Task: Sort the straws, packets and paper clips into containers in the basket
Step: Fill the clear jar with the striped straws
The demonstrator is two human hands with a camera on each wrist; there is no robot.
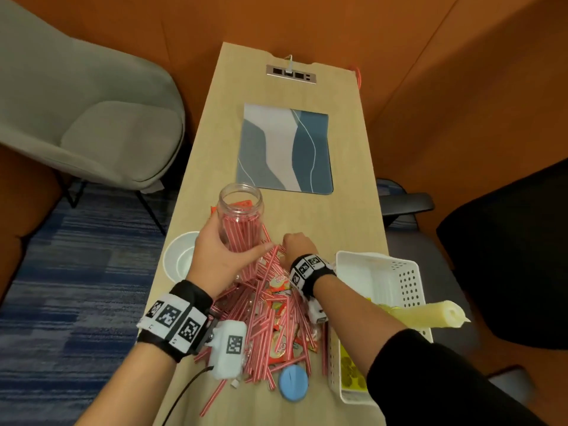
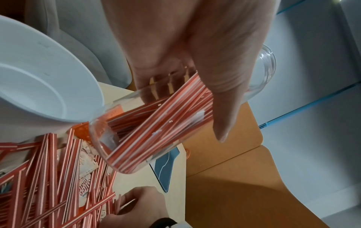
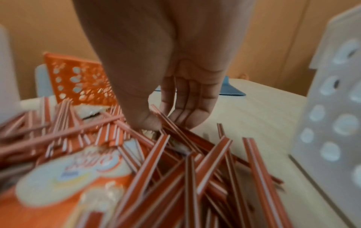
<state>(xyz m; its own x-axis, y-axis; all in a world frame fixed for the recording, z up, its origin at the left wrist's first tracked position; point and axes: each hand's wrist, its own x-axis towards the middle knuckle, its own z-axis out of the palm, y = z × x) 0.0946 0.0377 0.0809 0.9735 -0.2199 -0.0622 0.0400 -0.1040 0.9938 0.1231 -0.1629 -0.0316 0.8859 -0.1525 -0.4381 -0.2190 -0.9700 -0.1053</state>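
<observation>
A clear jar partly filled with red-and-white striped straws is tilted over the table, and my left hand grips it around the middle. In the left wrist view the thumb lies across the jar. A heap of loose straws mixed with orange packets covers the table's near middle. My right hand reaches into the heap's far edge. Its thumb and fingers pinch a few straws there. A blurred packet lies close by. I see no paper clips.
A white perforated basket stands at the right and holds a yellow container. A white bowl sits left of the jar. A blue lid lies near the front edge. An orange perforated piece stands behind the heap. A placemat lies farther back.
</observation>
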